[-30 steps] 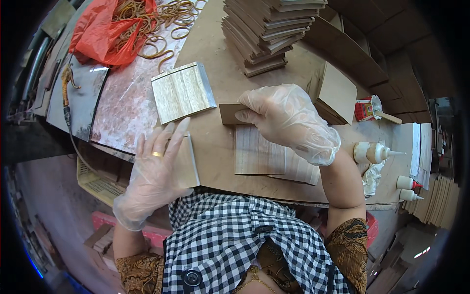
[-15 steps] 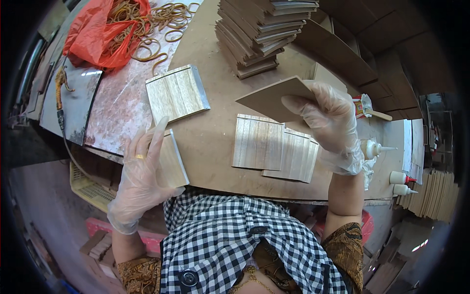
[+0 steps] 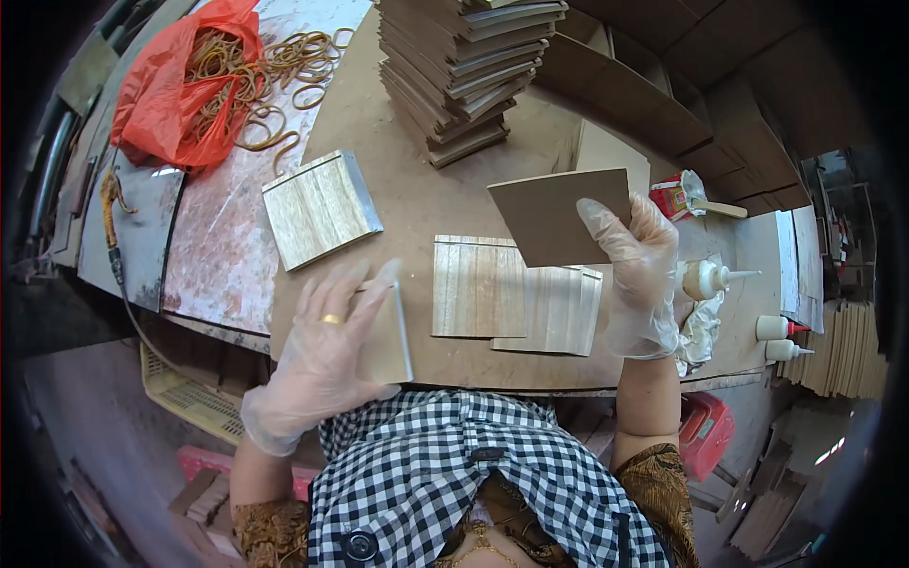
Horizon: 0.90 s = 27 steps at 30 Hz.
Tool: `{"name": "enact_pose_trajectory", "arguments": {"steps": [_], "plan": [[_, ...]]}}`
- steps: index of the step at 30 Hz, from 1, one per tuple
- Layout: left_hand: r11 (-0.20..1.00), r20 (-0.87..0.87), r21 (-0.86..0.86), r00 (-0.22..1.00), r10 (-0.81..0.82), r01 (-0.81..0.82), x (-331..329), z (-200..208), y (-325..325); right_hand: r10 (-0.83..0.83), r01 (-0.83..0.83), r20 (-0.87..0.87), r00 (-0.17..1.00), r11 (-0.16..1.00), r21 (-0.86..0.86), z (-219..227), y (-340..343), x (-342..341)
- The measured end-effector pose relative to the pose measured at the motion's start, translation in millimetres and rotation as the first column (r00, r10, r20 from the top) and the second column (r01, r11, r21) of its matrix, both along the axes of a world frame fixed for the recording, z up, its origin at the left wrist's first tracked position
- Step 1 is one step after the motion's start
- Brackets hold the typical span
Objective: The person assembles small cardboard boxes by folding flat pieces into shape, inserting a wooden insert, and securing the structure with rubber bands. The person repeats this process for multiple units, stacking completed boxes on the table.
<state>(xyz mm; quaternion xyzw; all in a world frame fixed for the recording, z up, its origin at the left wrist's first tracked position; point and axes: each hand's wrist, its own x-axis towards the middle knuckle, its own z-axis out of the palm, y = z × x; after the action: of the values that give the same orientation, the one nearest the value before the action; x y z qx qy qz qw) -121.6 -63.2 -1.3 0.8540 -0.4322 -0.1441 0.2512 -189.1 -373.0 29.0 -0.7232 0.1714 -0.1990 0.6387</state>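
Note:
My left hand (image 3: 317, 360), in a clear glove, spans a pale wooden panel (image 3: 388, 346) at the table's front edge, thumb at its near side and fingers over its far side. A light strip runs down the panel's right edge. In my right hand (image 3: 646, 275), also gloved, a thin brown board (image 3: 557, 220) is pinched by its right side and held above the table. Below it lie wood-grained panels (image 3: 478, 293), overlapping, with a dark line near their far edge. A small stack of wooden panels (image 3: 322, 210) sits beyond my left hand.
A tall stack of brown-backed panels (image 3: 454, 85) stands at the back. Far left is a red plastic bag (image 3: 180, 99) of rubber bands (image 3: 298, 59). At right are a tub with a wooden stick (image 3: 720, 207), a glue bottle (image 3: 705, 278), smaller bottles (image 3: 775, 328) and crumpled plastic (image 3: 699, 331).
My right hand has turned the brown board so its broad face shows, and lowered slightly. My left hand and its panel appear farther right; the view has shifted too.

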Motion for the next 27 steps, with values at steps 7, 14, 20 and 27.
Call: {"name": "enact_pose_trajectory", "arguments": {"steps": [7,14,20,27], "plan": [[0.993,-0.036,0.087,0.996,-0.075,0.078,14.9,4.5,-7.9,0.230,-0.224,0.027,0.973,0.966,-0.128,-2.5,42.7,11.7],[0.858,0.080,-0.419,0.929,0.362,-0.298,-12.1,-23.8,40.3,0.499,-0.402,-0.029,0.866,0.661,-0.633,0.0,80.5,43.5],[0.813,0.181,-0.471,0.864,0.470,-0.343,-32.3,-62.6,43.3,0.550,-0.481,-0.196,0.812,0.440,-0.758,1.6,106.9,56.6],[0.872,0.341,-0.378,0.828,0.444,-0.312,-31.9,-74.8,45.1,0.558,-0.450,-0.193,0.807,0.371,-0.812,-9.1,123.4,65.0]]}}
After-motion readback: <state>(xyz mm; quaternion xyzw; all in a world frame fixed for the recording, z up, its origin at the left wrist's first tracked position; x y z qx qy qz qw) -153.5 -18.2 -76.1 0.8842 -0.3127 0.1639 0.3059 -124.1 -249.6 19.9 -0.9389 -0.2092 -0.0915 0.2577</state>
